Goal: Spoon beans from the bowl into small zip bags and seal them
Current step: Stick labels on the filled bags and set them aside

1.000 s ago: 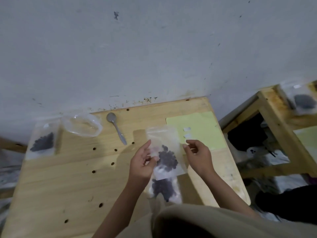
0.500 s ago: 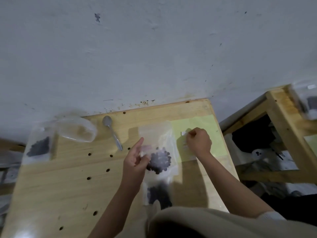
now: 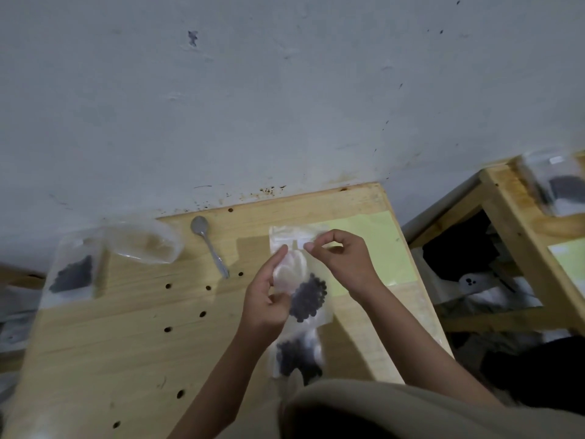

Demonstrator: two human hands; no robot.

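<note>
A small zip bag [image 3: 300, 274] holding a dark clump of beans [image 3: 308, 299] is held above the wooden table [image 3: 126, 343], near its right half and over the edge of a pale green sheet [image 3: 376, 245]. The bag's left side is gripped by the left hand [image 3: 267, 299], thumb curled against the plastic and forefinger stretched up along the edge. Its top strip is pinched by the right hand [image 3: 343, 264] between thumb and forefinger, the other fingers being curled in (whether the zip is already pressed shut along its full width cannot be told through the blur).

The sealing step is judged to be in hand: the spoon [image 3: 207, 243] is lying unused on the table, and the clear bowl [image 3: 142, 243] beside it looks almost emptied. A second filled bag [image 3: 296, 356] is seen lower down, close to the person's body, and a third [image 3: 71, 272] rests at the table's far left. More bags are visible on a neighbouring stand [image 3: 519, 217] to the right.

For the next move, the pinch would likely need to be run along the strip from one end to the other, with the bag kept upright so that no beans are caught in the track.
</note>
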